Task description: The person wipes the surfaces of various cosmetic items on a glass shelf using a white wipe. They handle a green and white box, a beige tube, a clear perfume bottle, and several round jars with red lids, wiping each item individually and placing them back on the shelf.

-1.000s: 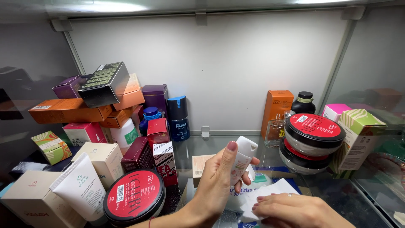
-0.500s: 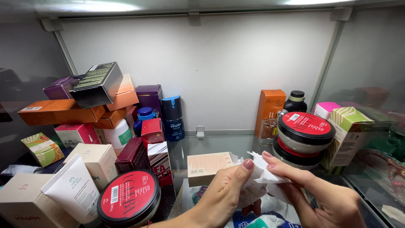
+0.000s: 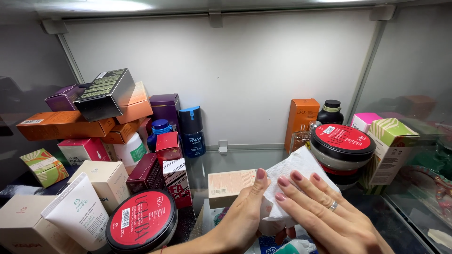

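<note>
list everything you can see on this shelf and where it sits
white tissue: one, white, middle front, pressed between both hands
beige box: one, pale tan, lying flat by the left thumb
red-lidded jars: two, black with red lids, one right, one front left
white tube: one, white, front left, leaning on cream boxes
stacked boxes: many, orange, purple, black and red, piled at left
blue bottles: two, dark blue, back centre-left
orange box: one, orange, back right, upright
black bottle: one, black, behind the right jar
green striped boxes: two, green and white, far right and far left
left hand: thumb on the tissue
right hand: ring on one finger, fingers flat on the tissue
</note>
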